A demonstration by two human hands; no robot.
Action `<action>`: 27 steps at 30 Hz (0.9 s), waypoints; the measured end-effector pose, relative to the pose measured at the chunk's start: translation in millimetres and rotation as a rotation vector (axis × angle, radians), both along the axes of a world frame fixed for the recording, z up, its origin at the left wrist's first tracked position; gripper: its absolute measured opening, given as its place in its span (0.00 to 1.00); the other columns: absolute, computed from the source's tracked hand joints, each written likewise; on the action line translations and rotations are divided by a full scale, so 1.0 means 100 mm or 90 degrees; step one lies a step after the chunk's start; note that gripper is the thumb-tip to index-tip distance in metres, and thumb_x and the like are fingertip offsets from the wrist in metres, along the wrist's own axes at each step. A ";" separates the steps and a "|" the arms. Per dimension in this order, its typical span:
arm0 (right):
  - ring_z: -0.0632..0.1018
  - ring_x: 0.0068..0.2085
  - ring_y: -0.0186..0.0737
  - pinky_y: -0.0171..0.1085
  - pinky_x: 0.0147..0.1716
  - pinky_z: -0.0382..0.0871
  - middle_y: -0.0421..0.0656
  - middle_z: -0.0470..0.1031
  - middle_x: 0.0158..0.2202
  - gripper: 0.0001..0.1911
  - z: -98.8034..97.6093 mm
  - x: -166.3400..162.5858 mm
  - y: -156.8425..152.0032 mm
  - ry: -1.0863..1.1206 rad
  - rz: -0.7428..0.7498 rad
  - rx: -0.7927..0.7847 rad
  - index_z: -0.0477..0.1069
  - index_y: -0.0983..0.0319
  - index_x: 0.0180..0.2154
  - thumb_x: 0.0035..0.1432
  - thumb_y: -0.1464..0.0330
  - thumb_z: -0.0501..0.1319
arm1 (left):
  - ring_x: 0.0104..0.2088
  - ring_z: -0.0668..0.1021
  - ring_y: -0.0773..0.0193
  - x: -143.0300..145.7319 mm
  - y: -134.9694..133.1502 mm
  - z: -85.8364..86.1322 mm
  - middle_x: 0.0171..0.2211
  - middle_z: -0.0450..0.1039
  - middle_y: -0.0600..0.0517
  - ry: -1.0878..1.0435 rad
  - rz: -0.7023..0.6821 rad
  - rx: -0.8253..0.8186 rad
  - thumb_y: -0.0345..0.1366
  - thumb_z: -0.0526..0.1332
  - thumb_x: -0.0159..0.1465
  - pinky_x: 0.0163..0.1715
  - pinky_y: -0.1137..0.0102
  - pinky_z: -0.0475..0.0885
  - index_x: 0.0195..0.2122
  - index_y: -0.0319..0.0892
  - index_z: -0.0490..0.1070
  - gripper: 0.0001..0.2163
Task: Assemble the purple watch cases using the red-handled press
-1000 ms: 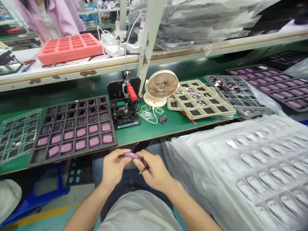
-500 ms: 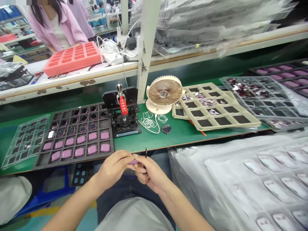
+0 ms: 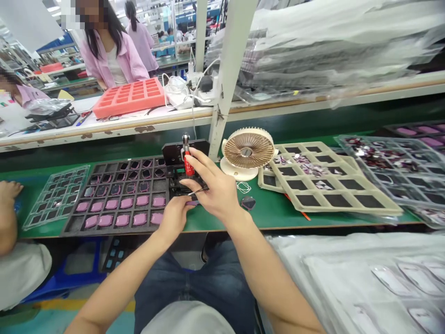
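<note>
My left hand [image 3: 175, 214] is closed on a small purple case [image 3: 192, 203], mostly covered by fingers, at the front of the black clamp fixture. The fixture's red handle [image 3: 188, 165] stands upright, and the fingertips of my right hand [image 3: 219, 188] touch it. A thin dark tool [image 3: 199, 191], perhaps tweezers, is held across the same hand near the thumb. Beside my left hand lies a black foam tray [image 3: 74, 226] with rows of purple cases and dark-faced ones. A dark-faced piece [image 3: 248, 202] rests on the green bench to the right.
A cream fan [image 3: 247, 150] stands behind my right hand. Beige trays [image 3: 344, 200] and clear trays [image 3: 385, 181] with small parts lie right. Another clear tray [image 3: 57, 197] is far left, near a co-worker's arm [image 3: 7, 218]. A red foam tray [image 3: 128, 99] sits on the shelf.
Both hands have moved from the bench's front edge forward to the clamp fixture. My right hand has reached the red handle. The view has shifted, and a co-worker's arm shows at left.
</note>
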State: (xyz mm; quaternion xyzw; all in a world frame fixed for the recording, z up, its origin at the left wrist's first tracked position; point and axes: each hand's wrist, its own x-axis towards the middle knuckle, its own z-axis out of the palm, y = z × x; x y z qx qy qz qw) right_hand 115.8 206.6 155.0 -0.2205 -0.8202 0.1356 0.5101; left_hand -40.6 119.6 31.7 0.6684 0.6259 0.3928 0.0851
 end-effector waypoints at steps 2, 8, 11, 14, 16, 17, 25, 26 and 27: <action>0.76 0.65 0.47 0.39 0.49 0.81 0.45 0.68 0.70 0.28 0.05 -0.07 0.07 -0.024 -0.010 0.021 0.66 0.54 0.68 0.72 0.56 0.64 | 0.46 0.82 0.52 0.02 0.05 -0.07 0.44 0.84 0.46 0.034 -0.011 -0.008 0.24 0.63 0.70 0.49 0.57 0.79 0.46 0.43 0.78 0.09; 0.85 0.50 0.38 0.30 0.40 0.78 0.42 0.79 0.61 0.16 0.07 -0.10 0.27 -0.105 0.040 0.121 0.75 0.54 0.59 0.73 0.61 0.63 | 0.44 0.81 0.51 0.06 0.02 -0.14 0.40 0.83 0.47 0.100 -0.017 -0.017 0.25 0.62 0.70 0.47 0.57 0.79 0.43 0.43 0.78 0.08; 0.85 0.48 0.38 0.33 0.46 0.79 0.42 0.84 0.53 0.17 0.36 -0.17 0.35 0.013 0.009 0.078 0.74 0.56 0.61 0.74 0.63 0.61 | 0.43 0.81 0.52 0.06 0.02 -0.14 0.39 0.83 0.48 0.103 -0.015 -0.014 0.25 0.62 0.70 0.45 0.59 0.80 0.43 0.43 0.78 0.07; 0.84 0.46 0.41 0.38 0.47 0.79 0.45 0.84 0.49 0.15 0.63 -0.18 0.37 0.135 -0.087 0.071 0.77 0.59 0.55 0.75 0.61 0.59 | 0.44 0.82 0.54 0.01 0.01 -0.10 0.42 0.84 0.48 0.085 -0.008 0.001 0.26 0.63 0.71 0.47 0.59 0.80 0.48 0.43 0.79 0.09; 0.83 0.41 0.40 0.38 0.44 0.78 0.45 0.84 0.41 0.14 0.53 -0.12 0.31 0.165 -0.134 0.074 0.80 0.61 0.44 0.75 0.61 0.59 | 0.45 0.83 0.55 -0.07 -0.03 -0.03 0.45 0.84 0.48 0.064 0.012 0.020 0.27 0.63 0.71 0.49 0.59 0.80 0.52 0.43 0.78 0.11; 0.83 0.38 0.39 0.37 0.42 0.77 0.44 0.84 0.37 0.15 0.37 -0.08 0.25 0.147 -0.145 0.059 0.80 0.61 0.39 0.75 0.61 0.59 | 0.45 0.83 0.55 -0.12 -0.06 0.01 0.45 0.84 0.47 0.053 0.027 0.030 0.29 0.63 0.72 0.49 0.59 0.80 0.53 0.43 0.78 0.11; 0.82 0.56 0.41 0.36 0.48 0.78 0.42 0.80 0.60 0.17 -1.33 -0.08 0.13 -0.312 -0.061 -0.151 0.77 0.55 0.58 0.72 0.71 0.59 | 0.45 0.85 0.56 -0.42 -0.19 0.10 0.46 0.84 0.47 0.040 0.090 0.062 0.32 0.64 0.72 0.49 0.59 0.82 0.50 0.44 0.79 0.07; 0.83 0.55 0.44 0.37 0.47 0.78 0.43 0.80 0.60 0.19 -1.37 -0.13 0.20 -0.332 -0.059 -0.158 0.76 0.55 0.60 0.70 0.71 0.60 | 0.46 0.85 0.55 -0.43 -0.18 0.08 0.46 0.84 0.46 0.048 0.092 0.065 0.32 0.63 0.72 0.50 0.59 0.82 0.50 0.43 0.78 0.08; 0.84 0.54 0.47 0.39 0.46 0.78 0.46 0.81 0.59 0.19 -1.38 -0.17 0.27 -0.352 -0.059 -0.164 0.76 0.56 0.60 0.69 0.71 0.62 | 0.46 0.85 0.55 -0.43 -0.17 0.06 0.47 0.84 0.45 0.057 0.096 0.068 0.31 0.63 0.72 0.51 0.58 0.82 0.51 0.43 0.78 0.09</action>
